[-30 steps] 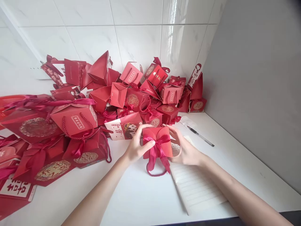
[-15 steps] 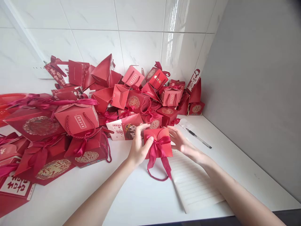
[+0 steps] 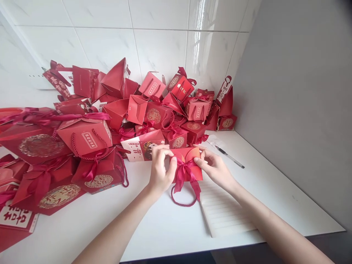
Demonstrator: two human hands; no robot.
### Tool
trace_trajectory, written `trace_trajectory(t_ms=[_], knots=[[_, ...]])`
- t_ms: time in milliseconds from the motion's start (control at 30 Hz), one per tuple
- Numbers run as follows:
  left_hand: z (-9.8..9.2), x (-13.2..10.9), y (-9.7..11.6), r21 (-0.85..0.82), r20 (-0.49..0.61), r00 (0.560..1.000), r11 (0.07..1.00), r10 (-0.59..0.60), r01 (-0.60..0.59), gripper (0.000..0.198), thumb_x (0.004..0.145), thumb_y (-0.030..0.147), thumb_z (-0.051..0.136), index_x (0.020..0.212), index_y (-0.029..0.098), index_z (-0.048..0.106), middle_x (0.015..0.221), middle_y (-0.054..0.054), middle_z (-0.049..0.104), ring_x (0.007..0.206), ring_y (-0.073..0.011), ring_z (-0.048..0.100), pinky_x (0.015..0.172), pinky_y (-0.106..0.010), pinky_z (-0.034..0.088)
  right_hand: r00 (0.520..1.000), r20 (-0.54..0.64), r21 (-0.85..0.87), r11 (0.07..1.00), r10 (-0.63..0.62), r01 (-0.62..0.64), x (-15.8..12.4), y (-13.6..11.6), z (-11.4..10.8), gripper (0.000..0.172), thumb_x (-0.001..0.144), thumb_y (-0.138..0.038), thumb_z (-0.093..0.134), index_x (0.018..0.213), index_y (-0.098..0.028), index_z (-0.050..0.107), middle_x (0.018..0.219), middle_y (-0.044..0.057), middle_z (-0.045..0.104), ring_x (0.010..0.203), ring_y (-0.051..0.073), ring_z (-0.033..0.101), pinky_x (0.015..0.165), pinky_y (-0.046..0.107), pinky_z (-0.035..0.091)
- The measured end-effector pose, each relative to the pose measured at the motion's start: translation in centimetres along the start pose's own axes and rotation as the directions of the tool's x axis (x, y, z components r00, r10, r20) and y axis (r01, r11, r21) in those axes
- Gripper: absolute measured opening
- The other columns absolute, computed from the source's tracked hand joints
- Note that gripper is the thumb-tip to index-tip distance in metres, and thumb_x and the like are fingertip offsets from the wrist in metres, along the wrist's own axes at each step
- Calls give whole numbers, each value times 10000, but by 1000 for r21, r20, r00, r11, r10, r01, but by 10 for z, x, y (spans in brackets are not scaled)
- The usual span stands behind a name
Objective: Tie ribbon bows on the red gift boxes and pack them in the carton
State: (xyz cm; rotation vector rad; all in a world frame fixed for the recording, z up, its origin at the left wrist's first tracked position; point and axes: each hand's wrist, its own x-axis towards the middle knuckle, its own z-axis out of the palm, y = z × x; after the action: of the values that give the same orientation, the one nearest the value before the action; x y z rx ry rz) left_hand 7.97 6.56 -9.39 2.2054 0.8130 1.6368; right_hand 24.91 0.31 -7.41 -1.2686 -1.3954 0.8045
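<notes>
A small red gift box (image 3: 197, 175) with curved top flaps sits in front of me over the edge of an open notebook. A crimson ribbon bow (image 3: 184, 167) is tied across it, its two tails hanging toward me. My left hand (image 3: 161, 170) is closed, thumb and forefinger pinching the bow's left side. On the bow's right side my right hand (image 3: 217, 167) is closed too, its thumb against the ribbon at the flap. A twisted cord handle (image 3: 183, 204) loops out below the box onto the table. Fingers hide the box's sides.
Many red gift boxes (image 3: 90, 137) with ribbons and cords are heaped on the left and along the tiled wall (image 3: 159, 47). The lined notebook (image 3: 228, 216) lies under my right forearm. A pen (image 3: 230, 157) rests on the white table (image 3: 277, 187), beside a grey panel (image 3: 297, 110).
My right hand has moved in from beside the box to the bow's right side. My left thumb has shifted from pressing the box top to the bow's left side.
</notes>
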Motion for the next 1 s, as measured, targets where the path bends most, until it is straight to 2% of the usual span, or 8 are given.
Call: trace_trajectory(t_ms=[133, 267, 367, 467, 567, 800, 900, 1000], knots=[[-5, 4, 0, 77, 82, 991, 991, 105, -111, 168, 843, 150, 419, 967, 199, 521, 1105, -91, 452, 1097, -216, 458, 962, -411, 397, 1000, 25, -6, 1000, -8, 8, 2, 4, -4, 354, 798, -471, 557, 605, -211, 413, 1312, 79, 484, 1258, 260, 400, 894, 378, 456], [-10, 8, -4, 99, 105, 977, 976, 183, -194, 153, 815, 144, 462, 940, 198, 531, 1125, -99, 467, 1098, -230, 475, 936, -413, 427, 999, 28, -18, 999, -45, 46, 1, 4, -3, 348, 791, -479, 570, 609, -211, 441, 1334, 81, 463, 1250, 248, 415, 896, 382, 460], [-14, 11, -7, 112, 123, 948, 946, 292, -306, 143, 801, 144, 481, 928, 193, 522, 1142, -115, 465, 1114, -233, 482, 926, -410, 453, 997, 30, -24, 997, -74, 74, 0, 5, -3, 340, 790, -473, 576, 613, -214, 444, 1341, 78, 452, 1252, 243, 413, 896, 383, 462], [-17, 14, -10, 124, 194, 914, 915, 357, -383, 136, 807, 138, 468, 916, 198, 522, 1186, -117, 467, 1130, -228, 491, 940, -403, 455, 996, 33, -42, 996, -80, 81, 2, 7, -3, 338, 797, -474, 566, 615, -216, 443, 1327, 72, 465, 1256, 247, 409, 911, 404, 454], [-19, 15, -11, 131, 269, 904, 917, 333, -376, 127, 815, 141, 444, 890, 213, 517, 1177, -101, 509, 1075, -210, 536, 915, -387, 466, 996, 42, -57, 995, -85, 87, 3, 8, -4, 344, 801, -492, 550, 622, -217, 445, 1320, 69, 469, 1259, 244, 405, 925, 407, 449], [-24, 17, -6, -7, 291, 920, 963, 261, -271, 79, 768, 131, 468, 769, 204, 436, 1060, -119, 558, 1088, -239, 521, 877, -410, 459, 994, 87, -72, 994, -70, 77, 0, 6, -5, 303, 817, -485, 531, 690, -223, 447, 1335, 72, 418, 1278, 227, 367, 912, 392, 469], [-24, 18, -4, 3, 316, 923, 973, 219, -232, 71, 779, 166, 485, 747, 210, 440, 1004, -108, 572, 1100, -250, 516, 869, -412, 463, 994, 80, -76, 994, -72, 78, 0, 6, -5, 307, 822, -486, 522, 685, -222, 446, 1338, 72, 414, 1259, 226, 391, 911, 398, 473], [-22, 18, -5, 33, 303, 933, 976, 196, -216, 84, 799, 193, 494, 725, 209, 458, 1036, -108, 578, 1107, -248, 517, 896, -420, 453, 994, 69, -112, 989, -90, 97, 2, 6, -8, 312, 811, -492, 535, 676, -221, 458, 1326, 68, 434, 1260, 239, 392, 918, 406, 465]])
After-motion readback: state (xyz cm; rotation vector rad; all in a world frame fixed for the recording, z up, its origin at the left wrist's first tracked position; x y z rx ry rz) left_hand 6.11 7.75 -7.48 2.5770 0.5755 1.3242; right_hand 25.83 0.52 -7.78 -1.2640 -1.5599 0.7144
